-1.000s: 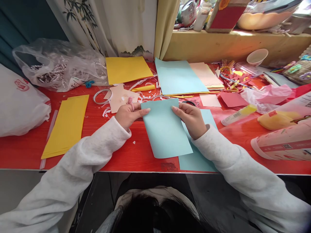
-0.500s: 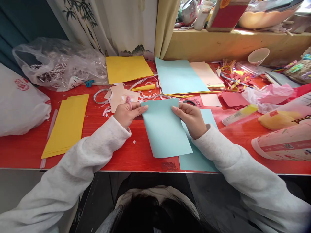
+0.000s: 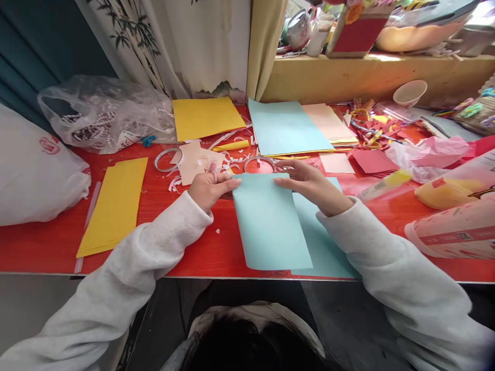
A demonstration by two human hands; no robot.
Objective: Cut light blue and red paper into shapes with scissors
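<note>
A light blue sheet of paper (image 3: 273, 221) hangs over the front of the table, its lower edge curving. My left hand (image 3: 212, 191) pinches its upper left corner between thumb and fingers. At the upper right corner, my right hand (image 3: 315, 186) has its thumb on the front of the sheet and its fingers behind the top edge. Partly under it lies a second blue sheet (image 3: 328, 252) on the table. Just beyond the held sheet rests a tape roll (image 3: 260, 165), close to my right fingertips.
Yellow paper strips (image 3: 116, 206) lie at left beside a white bag (image 3: 38, 170). Behind are a yellow stack (image 3: 207, 117), a blue stack (image 3: 288, 123) and paper scraps. A glue stick (image 3: 386, 185) and a pink-white cylindrical container (image 3: 456, 232) lie at right.
The held blue sheet has come slightly lower and nearer the table's front edge. My right fingers have stretched out further behind its top edge. The whole view has shifted a little.
</note>
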